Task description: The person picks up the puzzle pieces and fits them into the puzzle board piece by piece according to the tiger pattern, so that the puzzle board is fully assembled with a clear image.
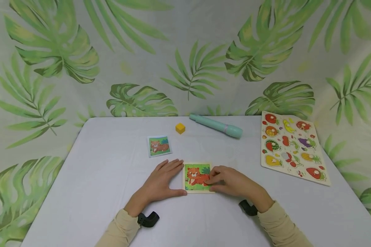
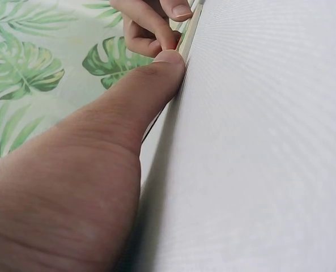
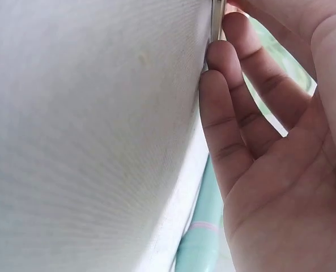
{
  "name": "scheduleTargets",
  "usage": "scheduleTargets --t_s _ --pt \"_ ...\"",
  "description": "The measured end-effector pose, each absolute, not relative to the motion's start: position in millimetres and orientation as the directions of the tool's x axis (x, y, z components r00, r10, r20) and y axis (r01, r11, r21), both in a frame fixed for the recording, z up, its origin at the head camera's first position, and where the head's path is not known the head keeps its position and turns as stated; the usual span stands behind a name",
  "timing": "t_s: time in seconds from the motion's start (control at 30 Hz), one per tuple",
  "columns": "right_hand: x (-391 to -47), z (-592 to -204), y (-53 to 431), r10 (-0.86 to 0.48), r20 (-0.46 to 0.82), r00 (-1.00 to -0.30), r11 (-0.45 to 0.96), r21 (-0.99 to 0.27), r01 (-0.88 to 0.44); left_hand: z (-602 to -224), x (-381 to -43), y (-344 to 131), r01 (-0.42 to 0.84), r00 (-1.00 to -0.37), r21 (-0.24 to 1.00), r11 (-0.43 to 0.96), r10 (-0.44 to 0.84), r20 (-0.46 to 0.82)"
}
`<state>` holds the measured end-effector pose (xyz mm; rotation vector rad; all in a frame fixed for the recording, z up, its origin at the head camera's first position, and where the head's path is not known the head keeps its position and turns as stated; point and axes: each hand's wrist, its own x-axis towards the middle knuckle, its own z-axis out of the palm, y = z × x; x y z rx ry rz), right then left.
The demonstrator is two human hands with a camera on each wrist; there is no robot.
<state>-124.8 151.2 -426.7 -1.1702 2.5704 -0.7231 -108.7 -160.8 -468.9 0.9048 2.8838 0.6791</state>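
A square wooden puzzle point(image 1: 198, 176) with an orange tiger on green lies on the table in front of the person, its pieces set in a pale frame. The left hand point(image 1: 162, 181) rests along its left side, fingers spread, thumb tip at the near left corner. At the right side, the right hand point(image 1: 230, 180) touches the tiger picture with a fingertip, thumb by the near right edge. In the left wrist view, the right index finger point(image 2: 156, 25) presses down on the puzzle. The right wrist view shows the other fingers point(image 3: 218, 107) loosely extended beside the frame's edge.
A small tiger picture card point(image 1: 159, 146) lies beyond the left hand. Farther back are a yellow block point(image 1: 180, 128) and a mint-green tube-shaped object point(image 1: 217, 126). A fruit puzzle board point(image 1: 292, 147) lies at the right. Leaf-patterned cloth point(image 1: 191, 68) hangs behind the table.
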Motion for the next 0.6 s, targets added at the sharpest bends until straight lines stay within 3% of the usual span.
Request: scheduleTargets --t_s 0.6 --pt "-117.8 -428.4 156.3 -0.729 0.001 -0.684 0.571 -0.55 -0.61 -467.1 -107.1 -157.6 0.547 -0.821 0.413 0.729 0.562 0.096"
